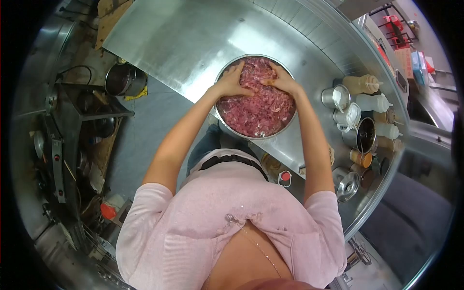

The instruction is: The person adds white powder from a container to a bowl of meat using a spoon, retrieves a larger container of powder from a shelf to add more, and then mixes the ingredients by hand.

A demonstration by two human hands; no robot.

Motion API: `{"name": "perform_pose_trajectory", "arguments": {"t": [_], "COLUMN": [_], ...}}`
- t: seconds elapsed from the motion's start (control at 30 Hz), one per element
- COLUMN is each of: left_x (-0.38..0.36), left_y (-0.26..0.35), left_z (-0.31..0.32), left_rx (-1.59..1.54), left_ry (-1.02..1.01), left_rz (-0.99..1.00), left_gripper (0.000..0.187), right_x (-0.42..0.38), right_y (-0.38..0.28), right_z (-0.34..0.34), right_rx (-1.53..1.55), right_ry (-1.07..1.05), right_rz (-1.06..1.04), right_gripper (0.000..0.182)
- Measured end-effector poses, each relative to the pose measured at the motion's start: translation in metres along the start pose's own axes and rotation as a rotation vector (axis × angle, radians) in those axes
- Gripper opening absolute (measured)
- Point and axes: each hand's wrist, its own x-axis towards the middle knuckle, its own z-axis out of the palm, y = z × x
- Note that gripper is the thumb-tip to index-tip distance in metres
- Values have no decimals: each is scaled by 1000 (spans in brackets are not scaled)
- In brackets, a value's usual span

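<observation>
A wide round metal basin (218,117) stands at the edge of the steel counter, filled with raw sliced red meat (256,113). My left hand (233,83) rests on the meat at the left side of the basin, fingers apart and thumb stretched toward the middle. On the right side, my right hand (283,82) also lies on the meat with its fingers spread and its thumb pointing inward. Some fingertips of both hands are partly sunk in the meat or hard to see. Small white specks show on the meat near the front rim.
Along the right side of the steel counter (193,34) stand squeeze bottles (365,84), a small pot of white powder (337,97), a pot of dark sauce (366,135) and an orange-lidded jar (361,158). A large pot (124,80) sits low at left, near metal shelving (92,116).
</observation>
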Motion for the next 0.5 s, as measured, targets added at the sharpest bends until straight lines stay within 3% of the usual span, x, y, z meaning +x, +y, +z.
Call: {"name": "perform_pose_trajectory", "arguments": {"t": [0.07, 0.13, 0.17, 0.2, 0.27, 0.3, 0.33, 0.4, 0.43, 0.47, 0.5], "left_x": [15, 15, 16, 13, -10, -27, -35, -49, -58, -58, -59], "left_y": [-4, 1, 4, 9, 28, 47, 52, 61, 65, 64, 60], "left_z": [16, 17, 15, 12, 6, -2, 3, 9, 11, 11, 12], "left_rx": [-187, -326, -463, -461, -459, -472, -477, -397, -305, -304, -196], "left_ry": [66, 58, 54, 54, 120, 148, 147, 294, 384, 386, 258], "left_rz": [17, 42, 67, 70, 102, 131, 128, 263, 336, 336, 274], "left_gripper": [107, 102, 97, 97, 85, 69, 69, 64, 63, 63, 67], "right_x": [7, 17, 23, 20, -4, -22, -37, -63, -74, -85, -91], "right_y": [-14, -12, -3, -5, -17, -32, -39, -45, -43, -39, -34], "right_z": [10, 17, 24, 23, 20, 18, 15, 12, 13, 16, 17], "right_rx": [170, 787, 795, 794, 735, 792, 791, 485, 485, 319, 153], "right_ry": [70, -154, -125, -122, -52, 4, 1, 220, 220, 250, 276], "right_rz": [5, 17, 27, 25, -85, -115, -110, -148, -150, -243, -335], "right_gripper": [69, 60, 45, 45, 38, 31, 31, 36, 36, 39, 42]}}
